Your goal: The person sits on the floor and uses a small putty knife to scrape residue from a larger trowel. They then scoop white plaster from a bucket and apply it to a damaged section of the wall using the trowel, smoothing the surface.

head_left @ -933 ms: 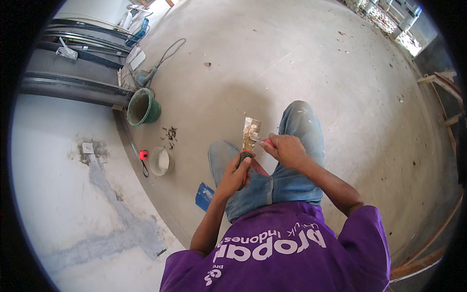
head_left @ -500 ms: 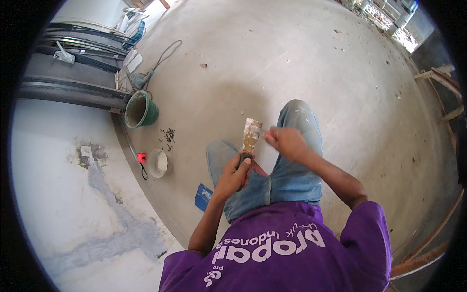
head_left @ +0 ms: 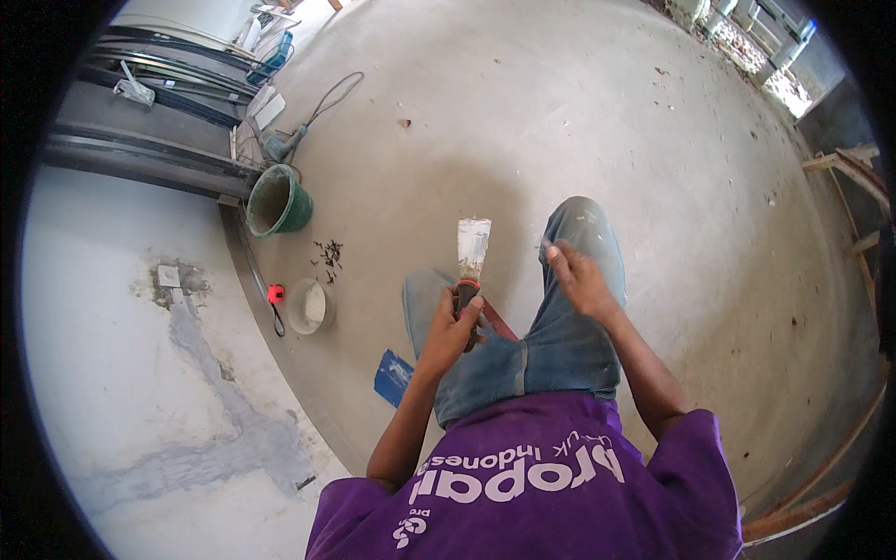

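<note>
My left hand (head_left: 455, 327) is wrapped round the dark, red-trimmed handle of a putty knife (head_left: 473, 245). Its flat blade points away from me, smeared with whitish filler. By my right knee, my right hand (head_left: 585, 285) is held over the jeans, apart from the blade. Its fingers are curled together; what they pinch, if anything, is too blurred to make out. Between my thighs a red strip (head_left: 499, 322) shows in part. A blue flat piece (head_left: 393, 377) with white smears lies on the floor beside my left forearm.
Along the left wall (head_left: 103, 345), patched with grey filler, stand a green bucket (head_left: 297, 206) and a small pale tub (head_left: 311, 306) with white material. Near them lie a red tape measure (head_left: 275, 294), scattered dark screw-like bits (head_left: 329, 257) and a corded power tool (head_left: 283, 145). Timber pieces (head_left: 857, 177) stand at right.
My right hand has drawn away from the blade, back toward my right knee. The putty knife has turned slightly, and its blade face now shows whiter.
</note>
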{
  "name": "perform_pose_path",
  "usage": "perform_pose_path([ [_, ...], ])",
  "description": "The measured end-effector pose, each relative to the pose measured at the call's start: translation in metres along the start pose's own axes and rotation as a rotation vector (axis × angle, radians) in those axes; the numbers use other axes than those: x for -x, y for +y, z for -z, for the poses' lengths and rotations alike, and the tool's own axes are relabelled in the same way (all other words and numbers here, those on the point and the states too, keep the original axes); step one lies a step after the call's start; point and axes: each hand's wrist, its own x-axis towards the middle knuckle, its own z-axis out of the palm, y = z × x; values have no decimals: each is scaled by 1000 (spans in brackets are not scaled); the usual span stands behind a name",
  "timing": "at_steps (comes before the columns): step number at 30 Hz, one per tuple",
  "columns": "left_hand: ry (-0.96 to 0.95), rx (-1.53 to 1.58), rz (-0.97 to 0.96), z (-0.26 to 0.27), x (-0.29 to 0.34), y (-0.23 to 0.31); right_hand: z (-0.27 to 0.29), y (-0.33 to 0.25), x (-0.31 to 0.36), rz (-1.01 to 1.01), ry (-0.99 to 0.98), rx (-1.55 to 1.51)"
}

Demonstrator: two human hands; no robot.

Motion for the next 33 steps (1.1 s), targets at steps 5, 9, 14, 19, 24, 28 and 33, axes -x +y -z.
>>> perform_pose_path([
  [5, -72, 28, -41, -3, 1, -6, -26, -27, 16, 175, -216, 336],
  [9, -45, -77, -101, 1, -8, -11, -36, -24, 5, 216, -234, 421],
  [14, -73, -66, -91, 5, -4, -1, -38, -26, -6, 183, -124, 452],
  [19, -88, -30, -101, 4, -3, -2, -27, -31, -14, 224, -120, 451],
  [24, -79, -19, -113, 3, -2, -2, -20, -27, -27, 122, -65, 460],
  [28, -91, -19, -113, 1, 0, 6, -21, -35, -15, 189, -170, 545],
  [33, -123, -16, -141, 2, 2, 7, -18, -42, -13, 124, -272, 551],
])
